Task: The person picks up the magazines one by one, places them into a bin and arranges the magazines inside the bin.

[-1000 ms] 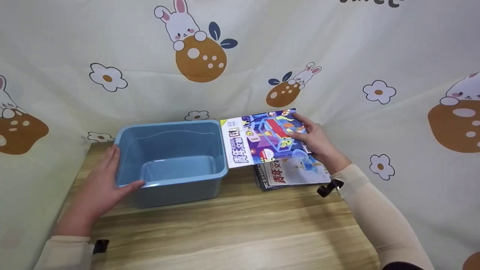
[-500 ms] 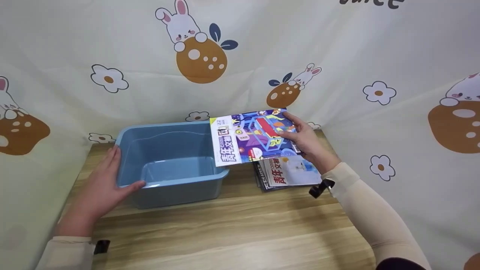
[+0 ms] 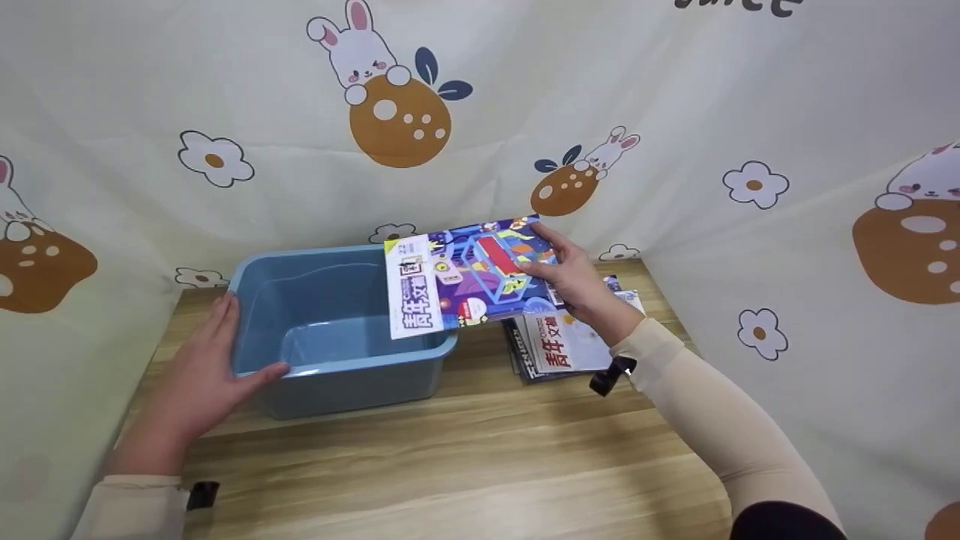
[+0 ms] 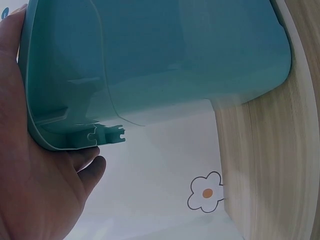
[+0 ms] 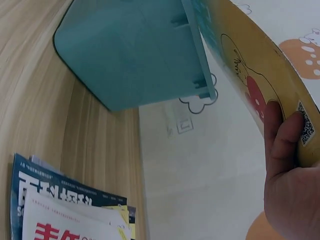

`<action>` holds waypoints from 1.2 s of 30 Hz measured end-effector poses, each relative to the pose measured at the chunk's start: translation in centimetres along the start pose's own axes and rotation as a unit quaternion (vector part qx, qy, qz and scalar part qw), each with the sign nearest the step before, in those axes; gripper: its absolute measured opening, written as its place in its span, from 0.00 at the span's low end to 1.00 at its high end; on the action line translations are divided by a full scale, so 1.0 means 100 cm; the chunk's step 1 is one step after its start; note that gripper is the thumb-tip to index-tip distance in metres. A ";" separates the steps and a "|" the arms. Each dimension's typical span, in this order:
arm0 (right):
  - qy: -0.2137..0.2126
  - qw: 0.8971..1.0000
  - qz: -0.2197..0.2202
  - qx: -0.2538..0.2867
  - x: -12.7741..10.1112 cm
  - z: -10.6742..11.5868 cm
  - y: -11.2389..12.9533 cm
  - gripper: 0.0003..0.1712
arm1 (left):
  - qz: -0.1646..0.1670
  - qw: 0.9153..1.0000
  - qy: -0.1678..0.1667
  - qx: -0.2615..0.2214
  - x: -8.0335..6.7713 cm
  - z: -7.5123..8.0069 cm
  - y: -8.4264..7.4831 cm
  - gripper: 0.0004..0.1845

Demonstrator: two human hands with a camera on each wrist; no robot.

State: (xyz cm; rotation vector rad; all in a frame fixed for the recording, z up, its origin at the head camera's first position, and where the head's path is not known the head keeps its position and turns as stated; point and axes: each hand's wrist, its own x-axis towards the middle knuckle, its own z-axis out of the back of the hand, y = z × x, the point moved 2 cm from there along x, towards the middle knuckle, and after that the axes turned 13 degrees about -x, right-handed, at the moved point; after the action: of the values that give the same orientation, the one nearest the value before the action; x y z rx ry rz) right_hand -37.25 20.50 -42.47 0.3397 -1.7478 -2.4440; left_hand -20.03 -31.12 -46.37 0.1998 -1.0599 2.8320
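Note:
A blue plastic bin (image 3: 341, 330) stands on the wooden table (image 3: 465, 457), left of centre. My left hand (image 3: 199, 367) lies flat against its left wall, thumb on the front rim; the left wrist view shows the palm (image 4: 35, 185) pressed to the bin (image 4: 155, 60). My right hand (image 3: 574, 281) grips a colourful magazine (image 3: 469, 277) by its right edge and holds it in the air over the bin's right rim. In the right wrist view the fingers (image 5: 287, 170) curl under the magazine's yellow back cover (image 5: 250, 75). A stack of magazines (image 3: 566, 341) lies on the table below that hand.
A cream cloth printed with rabbits and flowers (image 3: 405, 112) hangs close behind and on both sides of the table. Bare wood stretches in front of the bin and the stack. The table's right edge (image 3: 675, 322) runs just beyond the stack.
My right hand has carried the magazine up off the stack and leftward, so it now overhangs the bin's right side. The left hand and the bin have stayed put.

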 end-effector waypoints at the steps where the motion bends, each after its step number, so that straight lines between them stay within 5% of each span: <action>1: 0.001 1.000 0.002 0.000 0.001 -0.004 0.001 0.49 | 0.001 1.000 0.000 -0.001 0.000 0.000 0.000 0.70; 10: 0.017 1.000 0.007 0.017 0.010 -0.035 0.006 0.49 | -0.012 1.000 -0.006 -0.015 0.001 0.001 0.001 0.70; 23: 0.016 0.999 0.025 0.034 0.012 -0.072 0.014 0.49 | 0.016 1.000 -0.002 -0.002 0.001 -0.003 0.001 0.72; 36: 0.007 0.999 0.039 0.008 0.016 -0.098 0.027 0.49 | 0.016 1.000 -0.002 -0.009 0.000 -0.003 0.000 0.71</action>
State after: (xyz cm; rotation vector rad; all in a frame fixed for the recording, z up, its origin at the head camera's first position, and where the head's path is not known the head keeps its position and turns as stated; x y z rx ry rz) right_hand -36.43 10.31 -43.13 0.2832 -1.7421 -2.3695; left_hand -20.04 -30.93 -46.62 0.1889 -1.0985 2.8509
